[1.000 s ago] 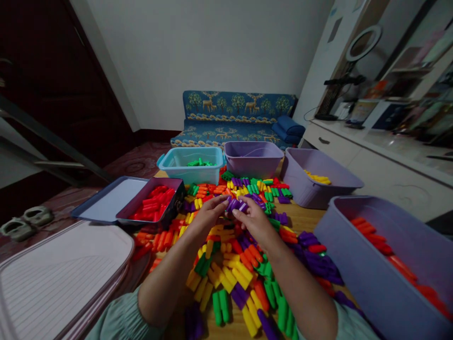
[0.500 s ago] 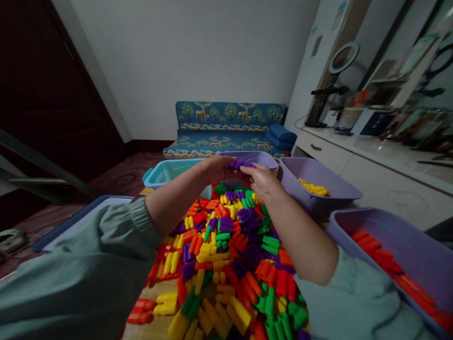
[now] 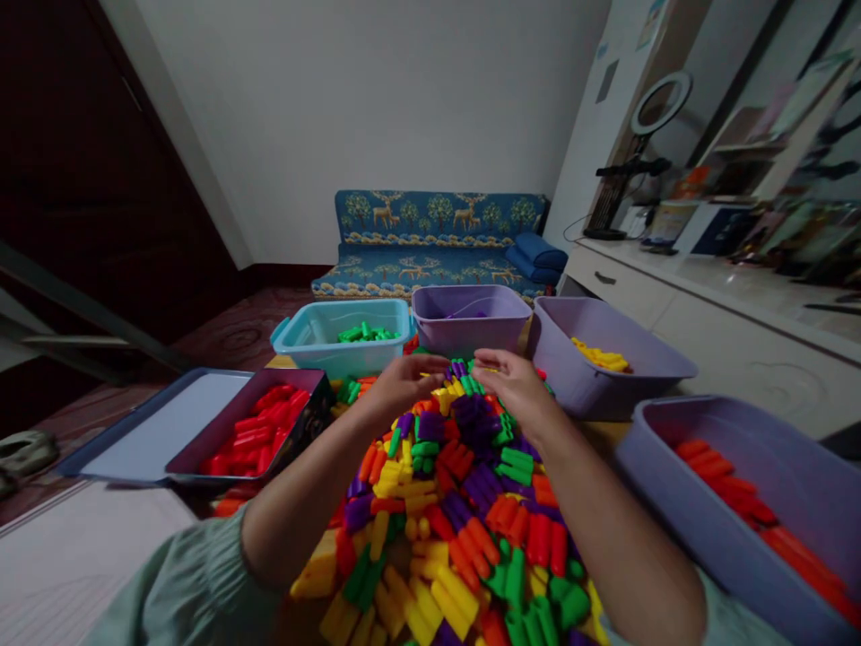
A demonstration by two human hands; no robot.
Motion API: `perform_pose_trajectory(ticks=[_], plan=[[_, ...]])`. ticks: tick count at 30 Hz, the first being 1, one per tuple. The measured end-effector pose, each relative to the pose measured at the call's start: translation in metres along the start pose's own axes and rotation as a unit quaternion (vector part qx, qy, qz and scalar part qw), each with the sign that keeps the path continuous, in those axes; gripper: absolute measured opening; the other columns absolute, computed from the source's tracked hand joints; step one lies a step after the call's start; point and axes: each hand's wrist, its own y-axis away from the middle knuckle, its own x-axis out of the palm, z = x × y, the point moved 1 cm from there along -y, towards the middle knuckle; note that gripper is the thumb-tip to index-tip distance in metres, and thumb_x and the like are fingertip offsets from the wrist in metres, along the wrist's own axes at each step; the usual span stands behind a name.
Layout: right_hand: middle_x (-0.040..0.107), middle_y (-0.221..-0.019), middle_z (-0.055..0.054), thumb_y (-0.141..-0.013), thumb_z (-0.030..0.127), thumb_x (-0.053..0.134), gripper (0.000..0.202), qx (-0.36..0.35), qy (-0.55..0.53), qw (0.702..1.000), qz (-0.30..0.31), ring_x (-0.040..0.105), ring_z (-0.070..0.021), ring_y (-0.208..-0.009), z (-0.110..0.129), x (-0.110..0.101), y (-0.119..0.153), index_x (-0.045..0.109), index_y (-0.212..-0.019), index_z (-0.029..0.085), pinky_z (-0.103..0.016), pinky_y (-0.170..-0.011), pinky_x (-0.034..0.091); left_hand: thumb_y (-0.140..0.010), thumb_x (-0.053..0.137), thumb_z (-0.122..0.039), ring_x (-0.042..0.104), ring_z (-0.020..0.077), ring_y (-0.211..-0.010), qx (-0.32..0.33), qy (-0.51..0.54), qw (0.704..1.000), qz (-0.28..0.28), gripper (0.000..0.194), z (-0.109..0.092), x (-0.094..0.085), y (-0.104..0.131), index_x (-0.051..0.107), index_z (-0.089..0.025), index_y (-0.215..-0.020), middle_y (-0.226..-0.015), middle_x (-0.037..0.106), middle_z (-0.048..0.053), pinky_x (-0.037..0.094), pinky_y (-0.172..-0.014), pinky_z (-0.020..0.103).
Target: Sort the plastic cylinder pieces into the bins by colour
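Observation:
Both hands hover over the far part of a pile of coloured plastic pieces (image 3: 430, 484) in red, orange, yellow, green and purple. My left hand (image 3: 412, 379) has its fingers apart with nothing in them. My right hand (image 3: 508, 381) is likewise open and holds nothing. Just beyond them stands a purple bin (image 3: 471, 334) with purple pieces low inside. A light blue bin (image 3: 323, 359) at the left holds green pieces (image 3: 367, 333). Yellow pieces (image 3: 601, 355) lie in another purple bin (image 3: 578, 386) to the right of my right hand.
A near-right purple bin (image 3: 646, 467) holds orange-red pieces (image 3: 733, 493). At the left, a dark-rimmed box (image 3: 195, 458) contains red pieces (image 3: 262, 431), beside its pale lid (image 3: 154, 431). A patterned sofa (image 3: 437, 260) and a white dresser (image 3: 639, 292) stand beyond.
The purple pieces held between my hands are gone from them. Both hands have come back from over the far purple bin, lower and apart, uncovering the green and red pieces at the left.

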Motion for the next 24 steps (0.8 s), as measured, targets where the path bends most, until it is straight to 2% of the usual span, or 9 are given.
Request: perform_pose_trajectory(ticks=[2,4,7,10,14,17,19,24], plan=[[0.068,-0.108,-0.011,-0.074,0.023,0.061,0.033,-0.028,0.085,0.995,0.031,0.066,-0.0182,-0.088,-0.001,-0.003,0.021,0.062,-0.105,0.014,-0.029,-0.074,0.051,-0.074,0.066,-0.027,0.065,0.0214,-0.087,0.036,-0.109,0.993,0.014,0.030,0.011,0.002,0.026,0.070,-0.016,-0.102,-0.099,0.071,0.009,0.049,-0.076,0.030],[0.070,-0.103,-0.008,-0.073,0.022,0.062,0.029,-0.047,0.191,0.979,0.058,0.067,-0.0178,-0.083,0.000,-0.008,0.037,0.066,-0.101,0.017,-0.028,-0.071,0.050,-0.074,0.064,-0.023,0.064,0.0227,-0.091,0.076,-0.225,0.971,-0.001,0.030,0.019,0.004,0.045,0.071,-0.019,-0.103,-0.101,0.071,0.008,0.048,-0.080,0.032],[0.073,-0.093,-0.003,-0.070,0.024,0.067,0.023,-0.051,0.374,0.921,0.098,0.067,-0.0188,-0.081,0.004,-0.018,0.052,0.070,-0.093,0.022,-0.028,-0.069,0.047,-0.074,0.061,-0.016,0.063,0.0216,-0.087,0.109,-0.349,0.930,-0.042,0.034,0.029,0.007,0.060,0.070,-0.021,-0.106,-0.096,0.070,0.007,0.047,-0.079,0.031],[0.073,-0.087,-0.001,-0.065,0.026,0.072,0.025,-0.036,0.504,0.851,0.143,0.066,-0.0199,-0.082,0.006,-0.027,0.060,0.072,-0.090,0.026,-0.027,-0.067,0.043,-0.073,0.064,-0.016,0.062,0.0212,-0.087,0.123,-0.383,0.914,-0.062,0.037,0.041,0.009,0.062,0.068,-0.019,-0.110,-0.097,0.067,0.009,0.047,-0.080,0.031],[0.073,-0.087,-0.001,-0.059,0.028,0.077,0.037,-0.021,0.563,0.804,0.191,0.066,-0.0214,-0.082,0.006,-0.020,0.068,0.071,-0.095,0.027,-0.028,-0.067,0.043,-0.074,0.065,-0.018,0.061,0.0235,-0.095,0.135,-0.387,0.909,-0.073,0.045,0.054,0.011,0.061,0.063,-0.018,-0.119,-0.108,0.063,0.011,0.048,-0.085,0.035],[0.072,-0.099,-0.008,-0.056,0.030,0.080,0.048,-0.025,0.591,0.779,0.206,0.067,-0.0277,-0.091,0.003,-0.001,0.073,0.069,-0.102,0.023,-0.032,-0.071,0.045,-0.076,0.062,-0.019,0.059,0.0249,-0.105,0.151,-0.388,0.907,-0.064,0.048,0.059,0.013,0.061,0.059,-0.020,-0.124,-0.118,0.061,0.011,0.046,-0.092,0.036],[0.071,-0.102,-0.012,-0.058,0.028,0.079,0.047,-0.033,0.605,0.771,0.197,0.066,-0.0306,-0.094,0.001,0.011,0.077,0.068,-0.103,0.019,-0.034,-0.072,0.046,-0.078,0.060,-0.018,0.056,0.0252,-0.111,0.163,-0.395,0.903,-0.050,0.048,0.060,0.015,0.062,0.058,-0.023,-0.125,-0.123,0.060,0.010,0.044,-0.096,0.037],[0.071,-0.100,-0.013,-0.064,0.029,0.074,0.039,-0.056,0.589,0.787,0.174,0.066,-0.0292,-0.096,-0.008,0.024,0.079,0.065,-0.100,0.016,-0.033,-0.075,0.047,-0.080,0.057,-0.020,0.056,0.0246,-0.107,0.160,-0.437,0.884,-0.057,0.046,0.060,0.018,0.065,0.057,-0.026,-0.126,-0.116,0.062,0.009,0.045,-0.093,0.037]])
